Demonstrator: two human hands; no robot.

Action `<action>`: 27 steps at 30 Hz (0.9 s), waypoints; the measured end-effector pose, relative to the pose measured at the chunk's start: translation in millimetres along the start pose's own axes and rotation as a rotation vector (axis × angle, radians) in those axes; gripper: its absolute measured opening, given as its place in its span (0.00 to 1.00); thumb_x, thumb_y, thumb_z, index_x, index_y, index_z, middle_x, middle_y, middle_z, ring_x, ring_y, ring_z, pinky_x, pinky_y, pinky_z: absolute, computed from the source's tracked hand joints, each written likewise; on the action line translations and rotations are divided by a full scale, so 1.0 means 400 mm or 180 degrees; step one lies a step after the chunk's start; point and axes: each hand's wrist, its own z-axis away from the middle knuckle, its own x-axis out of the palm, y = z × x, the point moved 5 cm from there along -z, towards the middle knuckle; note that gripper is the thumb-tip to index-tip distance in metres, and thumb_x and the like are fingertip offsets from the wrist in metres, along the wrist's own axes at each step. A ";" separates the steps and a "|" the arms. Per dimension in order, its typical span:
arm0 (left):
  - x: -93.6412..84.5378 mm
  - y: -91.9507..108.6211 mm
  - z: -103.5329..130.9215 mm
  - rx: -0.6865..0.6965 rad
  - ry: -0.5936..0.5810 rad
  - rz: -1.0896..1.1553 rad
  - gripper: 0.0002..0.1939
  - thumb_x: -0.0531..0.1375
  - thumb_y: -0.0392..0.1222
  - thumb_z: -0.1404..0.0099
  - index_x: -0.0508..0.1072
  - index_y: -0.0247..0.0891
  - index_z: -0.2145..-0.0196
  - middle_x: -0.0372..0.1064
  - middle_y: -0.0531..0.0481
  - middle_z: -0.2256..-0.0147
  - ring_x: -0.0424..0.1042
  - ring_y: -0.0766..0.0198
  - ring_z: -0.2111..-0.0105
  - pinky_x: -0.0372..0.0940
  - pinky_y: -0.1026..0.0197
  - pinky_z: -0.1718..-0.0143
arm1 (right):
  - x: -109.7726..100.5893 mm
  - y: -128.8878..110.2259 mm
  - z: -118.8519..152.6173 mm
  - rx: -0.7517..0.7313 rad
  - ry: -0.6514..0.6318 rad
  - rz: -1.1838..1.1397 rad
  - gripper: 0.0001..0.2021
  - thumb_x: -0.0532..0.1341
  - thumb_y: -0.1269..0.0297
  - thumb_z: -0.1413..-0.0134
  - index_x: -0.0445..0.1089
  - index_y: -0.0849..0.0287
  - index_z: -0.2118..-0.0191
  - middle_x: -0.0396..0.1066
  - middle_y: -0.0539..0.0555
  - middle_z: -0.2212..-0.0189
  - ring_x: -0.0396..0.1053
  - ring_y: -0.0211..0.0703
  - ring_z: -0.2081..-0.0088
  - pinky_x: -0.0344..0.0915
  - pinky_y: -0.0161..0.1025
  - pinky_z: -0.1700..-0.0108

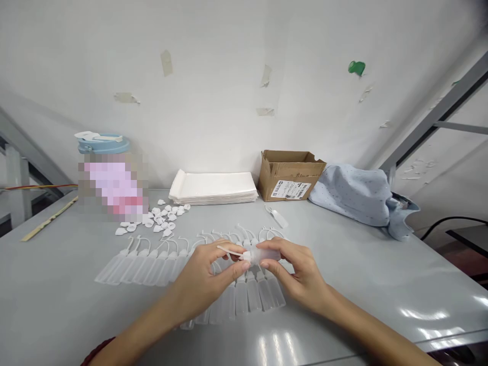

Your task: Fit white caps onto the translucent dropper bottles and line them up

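Near the middle of the view, my left hand [209, 269] pinches the white cap of a translucent plastic bottle [267, 255]. A thin curved tube sticks out of that cap toward the left. Fingers and thumb of my right hand [295, 267] are closed around the bottle's body, which lies sideways between both hands. Under and behind the hands lie rows of similar capped bottles [145, 267] with thin bent tubes, partly hidden by my hands and left forearm. A scattered pile of small white caps [160, 219] lies farther back on the left.
Along the back of the grey table [362, 284] are a stack of white envelopes [213, 188], an open cardboard box [292, 175] and a light blue cloth [354, 193]. One separate bottle [278, 217] lies before the box. A blue-lidded container [102, 145] stands back left.
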 end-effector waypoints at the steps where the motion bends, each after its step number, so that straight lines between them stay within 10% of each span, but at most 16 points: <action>1: 0.001 0.001 0.001 -0.0009 -0.0030 -0.0028 0.08 0.59 0.44 0.37 0.76 0.42 0.63 0.74 0.52 0.67 0.72 0.61 0.65 0.65 0.59 0.61 | -0.001 -0.001 0.001 -0.0024 -0.0001 0.0001 0.07 0.58 0.66 0.41 0.68 0.59 0.57 0.70 0.51 0.74 0.65 0.37 0.75 0.63 0.34 0.74; 7: 0.007 0.019 0.001 0.0274 -0.0106 -0.0127 0.07 0.58 0.40 0.36 0.75 0.40 0.69 0.72 0.53 0.71 0.70 0.63 0.69 0.64 0.60 0.64 | 0.007 0.001 0.006 0.0150 -0.0136 -0.0194 0.08 0.57 0.64 0.40 0.68 0.60 0.58 0.69 0.51 0.74 0.63 0.37 0.76 0.62 0.34 0.74; 15: 0.025 0.050 0.035 0.2391 0.0536 -0.1377 0.12 0.55 0.22 0.38 0.69 0.33 0.60 0.72 0.45 0.67 0.64 0.60 0.69 0.61 0.56 0.69 | 0.031 0.029 -0.002 0.1302 -0.0541 -0.1073 0.13 0.55 0.57 0.40 0.71 0.61 0.67 0.54 0.44 0.83 0.50 0.31 0.81 0.49 0.31 0.79; 27: -0.006 0.025 0.008 0.0574 0.0216 -0.0533 0.04 0.58 0.39 0.36 0.74 0.43 0.67 0.69 0.55 0.74 0.69 0.65 0.73 0.60 0.68 0.81 | 0.018 0.011 -0.006 0.0292 -0.0384 -0.0324 0.10 0.56 0.64 0.39 0.69 0.60 0.56 0.69 0.52 0.72 0.63 0.38 0.74 0.60 0.34 0.71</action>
